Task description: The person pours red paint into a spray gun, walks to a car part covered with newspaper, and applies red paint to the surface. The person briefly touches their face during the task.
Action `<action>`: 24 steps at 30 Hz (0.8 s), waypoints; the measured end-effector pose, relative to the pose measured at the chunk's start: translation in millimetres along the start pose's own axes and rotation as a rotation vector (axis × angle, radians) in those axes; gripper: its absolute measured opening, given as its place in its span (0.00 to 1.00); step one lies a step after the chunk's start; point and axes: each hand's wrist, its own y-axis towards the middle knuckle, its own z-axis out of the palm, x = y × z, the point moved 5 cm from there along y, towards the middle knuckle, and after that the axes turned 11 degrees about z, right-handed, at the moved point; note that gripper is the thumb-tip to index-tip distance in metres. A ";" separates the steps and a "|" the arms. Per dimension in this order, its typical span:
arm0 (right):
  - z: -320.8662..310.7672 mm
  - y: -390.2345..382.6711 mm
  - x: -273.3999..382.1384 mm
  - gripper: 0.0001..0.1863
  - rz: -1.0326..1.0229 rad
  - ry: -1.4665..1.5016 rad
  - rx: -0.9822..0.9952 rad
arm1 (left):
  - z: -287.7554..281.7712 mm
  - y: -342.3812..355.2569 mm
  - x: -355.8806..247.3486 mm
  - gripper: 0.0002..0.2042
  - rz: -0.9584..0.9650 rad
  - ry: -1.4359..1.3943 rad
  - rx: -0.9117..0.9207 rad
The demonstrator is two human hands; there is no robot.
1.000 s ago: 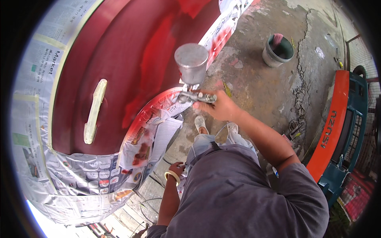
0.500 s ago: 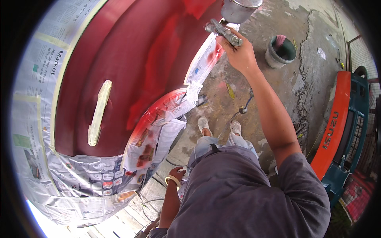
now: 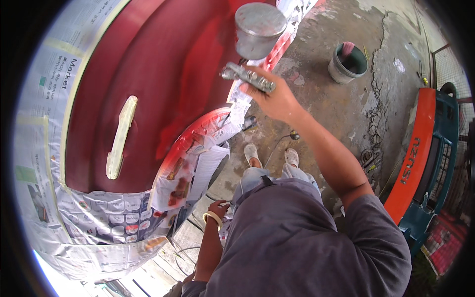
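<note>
My right hand (image 3: 274,96) is closed around the handle of a metal paint spray gun (image 3: 247,76). A round lidded paint cup (image 3: 260,32) sits on top of the gun. It is held near the edge of a dark red car panel (image 3: 163,74), which carries brighter red patches. Pale masking tape covers the door handle (image 3: 121,138) there. By my left hip hangs my left hand (image 3: 217,208), its fingers loosely bent and apart, with nothing visible in them. A cream ring (image 3: 213,220), like a tape roll, circles that wrist.
Newspaper (image 3: 42,94) and taped sheets border the panel, red-stained around the wheel arch (image 3: 198,133). A grey bucket (image 3: 348,64) with a pinkish cloth stands on cracked concrete. To the right lies an orange and teal bumper-like part (image 3: 420,153). A thin hose (image 3: 277,148) trails near my feet.
My right hand has brought the spray gun left and closer to me, along the panel's edge. The left hand hangs in nearly the same place.
</note>
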 end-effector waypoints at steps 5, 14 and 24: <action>27.8 -44.6 0.4 0.28 0.086 -0.039 0.179 | 3.9 4.7 -15.7 0.14 0.144 0.031 -0.098; 39.3 -103.0 -26.2 0.24 0.183 -0.069 0.296 | -60.8 -7.0 -259.8 0.11 0.683 -0.217 -0.631; 12.1 -191.2 -53.2 0.28 0.180 -0.353 0.471 | -36.2 -9.9 -320.2 0.11 0.482 -0.151 -0.547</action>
